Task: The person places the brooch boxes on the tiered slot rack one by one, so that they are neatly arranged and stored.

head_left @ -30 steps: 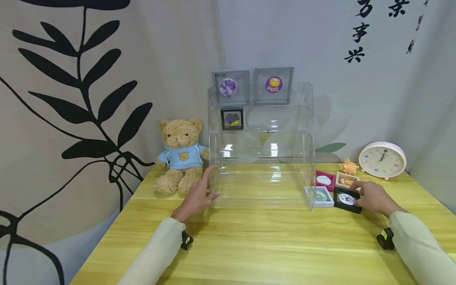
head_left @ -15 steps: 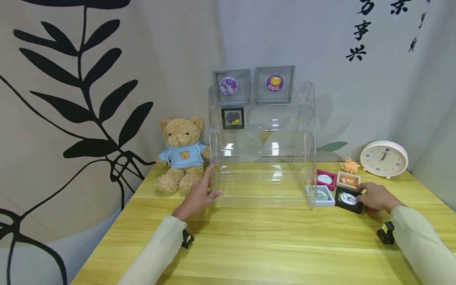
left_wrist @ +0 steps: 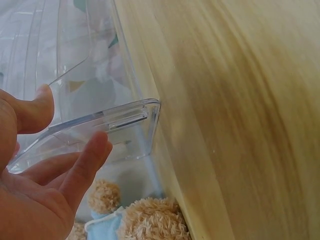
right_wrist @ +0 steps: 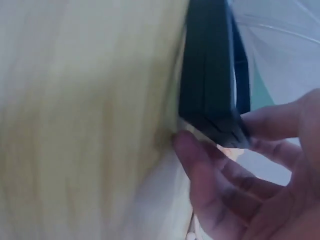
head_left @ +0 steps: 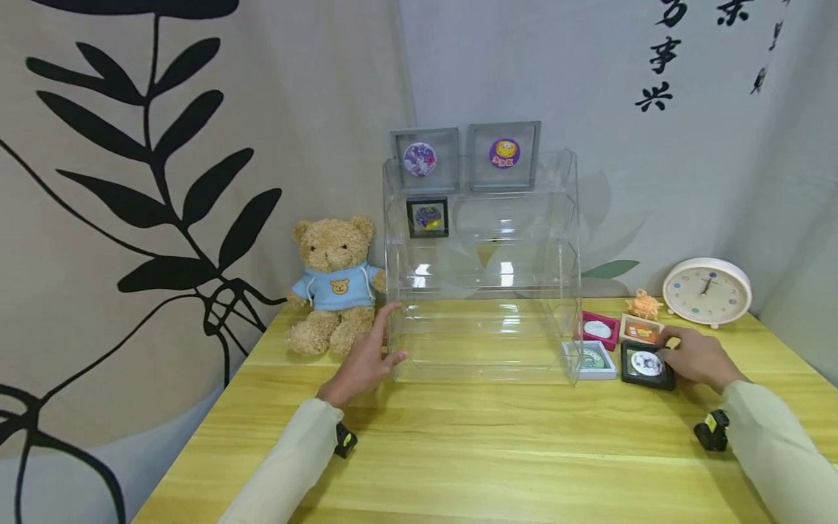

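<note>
Just left of the right hand (head_left: 700,356) lay a white frame (head_left: 592,362), and farther forward on the wooden worktop (head_left: 497,451) I saw a magenta frame (head_left: 599,330), a beige frame (head_left: 640,330), an orange figure (head_left: 644,305) and a round clock (head_left: 708,291). The beige frame sat close behind the black frame (head_left: 646,365), which I had pinched by its right side in the right hand's thumb and fingers. The left hand (head_left: 363,364), thumb and fingers spread wide, touched the near side wall of a clear tiered stand (head_left: 481,292); a teddy bear (head_left: 336,287) sat just beyond it.

The right hand covered the black frame's right edge and the beige frame's corner. Its wrist view was blurred; I could not tell whether the frame was clear of the worktop. The left wrist view cut off the bear.

The black frame faced upward, slightly turned, nearly square, so I made out no long axis.
</note>
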A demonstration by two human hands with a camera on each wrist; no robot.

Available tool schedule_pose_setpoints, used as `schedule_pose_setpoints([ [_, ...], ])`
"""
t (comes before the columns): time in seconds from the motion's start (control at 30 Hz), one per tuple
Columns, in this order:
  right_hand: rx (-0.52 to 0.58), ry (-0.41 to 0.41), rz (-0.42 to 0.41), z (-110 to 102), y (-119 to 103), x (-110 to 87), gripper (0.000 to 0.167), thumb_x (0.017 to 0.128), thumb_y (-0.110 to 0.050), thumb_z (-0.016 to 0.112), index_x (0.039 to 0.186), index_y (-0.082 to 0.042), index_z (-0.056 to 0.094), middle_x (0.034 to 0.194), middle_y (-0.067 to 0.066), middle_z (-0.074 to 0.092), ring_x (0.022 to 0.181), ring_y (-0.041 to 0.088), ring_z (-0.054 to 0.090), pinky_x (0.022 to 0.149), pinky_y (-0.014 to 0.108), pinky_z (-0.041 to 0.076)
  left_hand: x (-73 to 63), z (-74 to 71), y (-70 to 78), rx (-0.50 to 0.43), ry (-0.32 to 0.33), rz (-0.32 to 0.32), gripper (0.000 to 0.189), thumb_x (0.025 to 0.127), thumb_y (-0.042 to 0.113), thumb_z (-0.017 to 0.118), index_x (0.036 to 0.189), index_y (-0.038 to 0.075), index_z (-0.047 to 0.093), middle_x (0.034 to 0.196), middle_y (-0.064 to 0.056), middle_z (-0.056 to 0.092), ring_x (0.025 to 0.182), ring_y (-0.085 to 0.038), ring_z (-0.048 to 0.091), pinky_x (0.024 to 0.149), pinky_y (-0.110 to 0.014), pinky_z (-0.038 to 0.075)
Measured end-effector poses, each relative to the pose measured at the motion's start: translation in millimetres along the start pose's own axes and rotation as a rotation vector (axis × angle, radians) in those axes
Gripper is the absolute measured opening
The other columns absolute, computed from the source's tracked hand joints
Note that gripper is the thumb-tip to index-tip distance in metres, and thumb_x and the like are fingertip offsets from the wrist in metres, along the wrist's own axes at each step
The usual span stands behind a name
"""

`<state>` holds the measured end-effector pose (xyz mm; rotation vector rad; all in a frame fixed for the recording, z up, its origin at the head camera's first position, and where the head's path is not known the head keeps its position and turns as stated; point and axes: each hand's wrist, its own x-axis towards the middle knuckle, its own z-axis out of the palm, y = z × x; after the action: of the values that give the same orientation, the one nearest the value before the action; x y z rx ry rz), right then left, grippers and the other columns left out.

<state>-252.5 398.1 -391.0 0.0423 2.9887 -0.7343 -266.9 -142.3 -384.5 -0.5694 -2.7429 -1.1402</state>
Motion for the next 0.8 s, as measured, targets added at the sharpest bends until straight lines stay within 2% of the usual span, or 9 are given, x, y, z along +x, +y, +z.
schedule_pose_setpoints([
  [0.1, 0.176, -0.038, 0.032, -1.7, 0.6, -1.2, 0.034, 0.099, -0.014, 0.048, 0.124, 0.009, 0.049, 0.105, 0.035, 0.059, 0.08, 0.024, 0.064, 0.061, 0.036, 0.06, 0.4, 0.0, 0.3, -0.001, 0.0, -0.003, 0.087, 0.091, 0.007, 0.072, 0.155, 0.038, 0.022, 0.056, -0.008, 0.054, 0.037, -0.014, 0.049, 0.04, -0.024, 0.044],
  [0.2, 0.356, -0.106, 0.049, -5.3, 2.7, -3.3, 0.033, 0.104, -0.016, 0.045, 0.13, 0.003, 0.049, 0.115, 0.031, 0.057, 0.09, 0.021, 0.062, 0.07, 0.037, 0.061, 0.7, 1.2, -0.6, -0.008, 0.008, -0.005, 0.088, 0.09, 0.005, 0.073, 0.155, 0.038, 0.023, 0.061, -0.013, 0.06, 0.041, -0.019, 0.054, 0.042, -0.026, 0.047],
  [0.27, 0.469, -0.15, 0.042, -7.5, 5.1, -5.6, 0.028, 0.105, -0.019, 0.045, 0.129, -0.009, 0.057, 0.12, 0.022, 0.056, 0.094, 0.016, 0.061, 0.075, 0.036, 0.06, 0.8, 1.7, -0.9, -0.008, 0.01, -0.004, 0.089, 0.089, 0.005, 0.073, 0.155, 0.038, 0.023, 0.062, -0.014, 0.061, 0.042, -0.02, 0.056, 0.043, -0.026, 0.048],
  [0.37, 0.609, -0.196, 0.003, -9.7, 8.3, -9.0, 0.026, 0.106, -0.019, 0.047, 0.12, -0.032, 0.063, 0.12, 0.002, 0.057, 0.096, 0.009, 0.06, 0.08, 0.035, 0.059, 0.7, 2.0, -1.2, -0.012, 0.008, -0.004, 0.089, 0.089, 0.005, 0.074, 0.155, 0.037, 0.023, 0.064, -0.015, 0.062, 0.043, -0.021, 0.058, 0.043, -0.026, 0.048],
  [0.43, 0.686, -0.214, -0.03, -11.2, 9.5, -11.3, 0.029, 0.106, -0.018, 0.046, 0.117, -0.039, 0.064, 0.115, -0.011, 0.059, 0.096, 0.007, 0.062, 0.081, 0.034, 0.06, 0.4, 2.2, -1.4, -0.012, 0.003, -0.003, 0.089, 0.089, 0.006, 0.073, 0.156, 0.037, 0.023, 0.062, -0.013, 0.06, 0.044, -0.021, 0.057, 0.043, -0.026, 0.048],
  [0.5, 0.76, -0.222, -0.068, -13.1, 9.8, -13.3, 0.032, 0.107, -0.015, 0.046, 0.117, -0.037, 0.066, 0.109, -0.019, 0.06, 0.095, 0.006, 0.064, 0.081, 0.033, 0.061, 0.1, 2.3, -1.4, -0.006, 0.0, -0.003, 0.089, 0.09, 0.007, 0.073, 0.156, 0.037, 0.022, 0.058, -0.01, 0.056, 0.042, -0.019, 0.055, 0.042, -0.026, 0.047],
  [0.57, 0.822, -0.219, -0.106, -16.0, 9.4, -15.4, 0.032, 0.106, -0.012, 0.046, 0.119, -0.033, 0.067, 0.106, -0.021, 0.064, 0.095, 0.006, 0.067, 0.081, 0.031, 0.062, 0.3, 2.5, -1.8, 0.0, -0.002, 0.0, 0.088, 0.09, 0.007, 0.073, 0.155, 0.038, 0.022, 0.056, -0.006, 0.054, 0.041, -0.017, 0.054, 0.042, -0.025, 0.046],
  [0.67, 0.915, -0.207, -0.173, -22.1, 7.2, -18.7, 0.033, 0.106, -0.008, 0.046, 0.12, -0.027, 0.069, 0.107, -0.017, 0.068, 0.094, 0.007, 0.069, 0.08, 0.029, 0.063, 0.9, 2.6, -2.1, 0.005, -0.001, 0.004, 0.088, 0.091, 0.008, 0.073, 0.155, 0.038, 0.022, 0.054, -0.004, 0.051, 0.039, -0.015, 0.05, 0.041, -0.024, 0.046],
  [0.8, 1.027, -0.203, -0.281, -30.4, -0.9, -21.3, 0.037, 0.105, -0.001, 0.043, 0.123, -0.022, 0.069, 0.11, -0.01, 0.071, 0.095, 0.009, 0.071, 0.079, 0.03, 0.063, 1.1, 1.6, -2.6, -0.004, 0.004, 0.008, 0.087, 0.091, 0.007, 0.073, 0.155, 0.038, 0.022, 0.054, -0.004, 0.05, 0.04, -0.015, 0.052, 0.041, -0.024, 0.047],
])
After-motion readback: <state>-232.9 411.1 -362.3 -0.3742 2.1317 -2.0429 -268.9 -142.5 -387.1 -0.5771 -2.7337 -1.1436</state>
